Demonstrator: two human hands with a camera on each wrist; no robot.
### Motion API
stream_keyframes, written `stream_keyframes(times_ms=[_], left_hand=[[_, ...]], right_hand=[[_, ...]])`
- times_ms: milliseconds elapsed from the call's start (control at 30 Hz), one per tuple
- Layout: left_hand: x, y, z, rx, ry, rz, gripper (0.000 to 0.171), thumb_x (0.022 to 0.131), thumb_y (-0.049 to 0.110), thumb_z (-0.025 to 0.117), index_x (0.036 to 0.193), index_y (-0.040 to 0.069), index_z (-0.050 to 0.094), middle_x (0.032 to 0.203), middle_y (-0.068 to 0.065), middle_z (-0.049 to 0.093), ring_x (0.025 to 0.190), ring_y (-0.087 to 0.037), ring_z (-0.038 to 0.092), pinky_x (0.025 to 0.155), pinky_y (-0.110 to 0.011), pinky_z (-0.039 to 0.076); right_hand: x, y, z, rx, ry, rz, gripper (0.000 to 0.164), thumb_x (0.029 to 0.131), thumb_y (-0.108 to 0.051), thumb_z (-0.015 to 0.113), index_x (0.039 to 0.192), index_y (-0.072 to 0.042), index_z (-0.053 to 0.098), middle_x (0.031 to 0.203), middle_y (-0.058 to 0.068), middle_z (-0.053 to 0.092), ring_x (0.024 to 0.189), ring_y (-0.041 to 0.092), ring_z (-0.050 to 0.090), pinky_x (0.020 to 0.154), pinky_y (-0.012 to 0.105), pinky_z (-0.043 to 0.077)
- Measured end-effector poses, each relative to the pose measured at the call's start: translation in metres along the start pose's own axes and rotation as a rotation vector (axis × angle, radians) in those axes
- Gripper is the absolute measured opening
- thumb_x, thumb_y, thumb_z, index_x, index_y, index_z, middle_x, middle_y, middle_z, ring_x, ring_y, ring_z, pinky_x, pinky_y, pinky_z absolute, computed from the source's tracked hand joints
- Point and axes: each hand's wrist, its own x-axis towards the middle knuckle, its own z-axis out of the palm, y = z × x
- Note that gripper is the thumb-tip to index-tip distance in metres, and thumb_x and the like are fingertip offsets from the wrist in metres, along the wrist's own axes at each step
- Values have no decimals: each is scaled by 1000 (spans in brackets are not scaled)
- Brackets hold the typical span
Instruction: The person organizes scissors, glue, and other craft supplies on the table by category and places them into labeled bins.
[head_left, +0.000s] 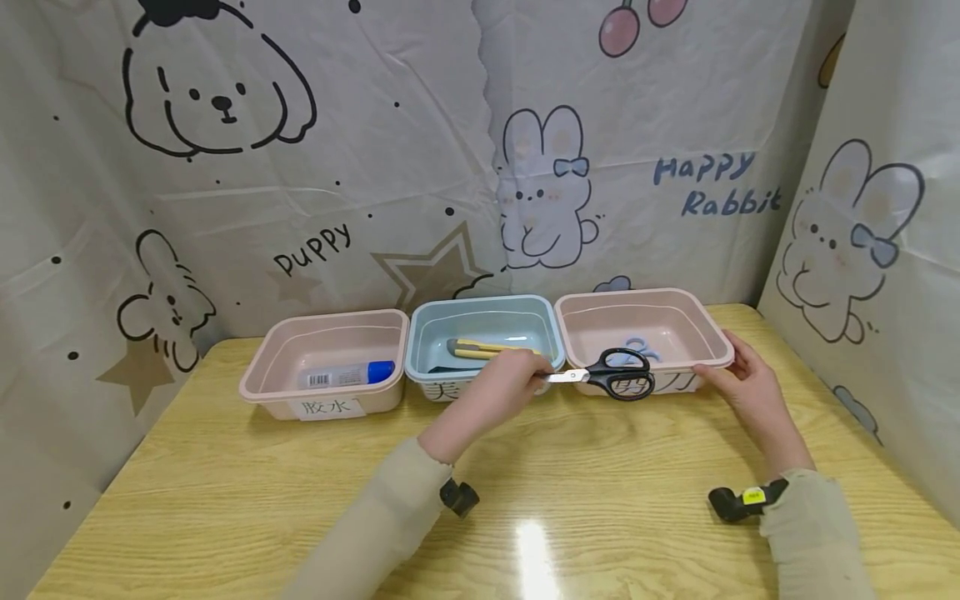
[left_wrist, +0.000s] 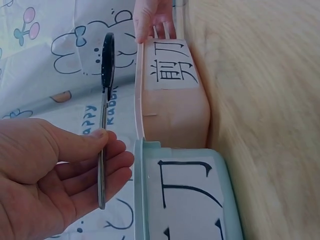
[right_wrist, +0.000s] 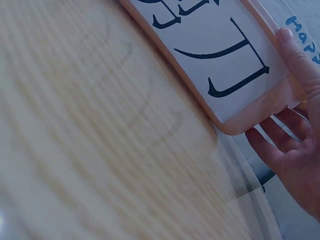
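Black-handled scissors [head_left: 630,375] are pinched by the blades between the thumb and fingers of my left hand [head_left: 501,385]. Their handles point right, over the front rim of the right-hand pink bin [head_left: 716,342]. In the left wrist view the scissors [left_wrist: 106,75] stand edge-on above the bin row. My right hand [head_left: 753,396] grips that pink bin at its front right corner. The right wrist view shows the thumb on the rim and the fingers of the right hand [right_wrist: 295,130] against the end wall. Small light-blue scissors [head_left: 637,346] lie inside this bin.
A blue bin [head_left: 487,304] in the middle holds a yellow utility knife [head_left: 480,350] and a dark item. The left pink bin [head_left: 258,379] contains a glue bottle [head_left: 348,375] with a blue cap. All three stand on a wooden table [head_left: 600,500] before a printed cloth [head_left: 420,167].
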Motion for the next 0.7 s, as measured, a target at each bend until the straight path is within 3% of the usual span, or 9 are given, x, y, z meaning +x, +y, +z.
stream_keyframes(times_ms=[467, 700], left_hand=[[55, 4, -1, 57, 17, -13, 15, 90, 12, 57, 98, 12, 69, 96, -1, 67, 85, -11, 60, 72, -24, 49], [77, 9, 1, 33, -31, -56, 17, 91, 13, 56, 101, 14, 69, 101, 2, 67, 85, -9, 57, 70, -21, 46]], right_hand=[[-1, -2, 0, 21, -1, -31, 76, 84, -27, 65, 145, -13, 22, 140, 17, 36, 104, -3, 43, 77, 2, 39], [-2, -4, 0, 26, -5, -31, 76, 85, -26, 64, 145, -11, 21, 141, 18, 35, 102, -5, 43, 77, 2, 40]])
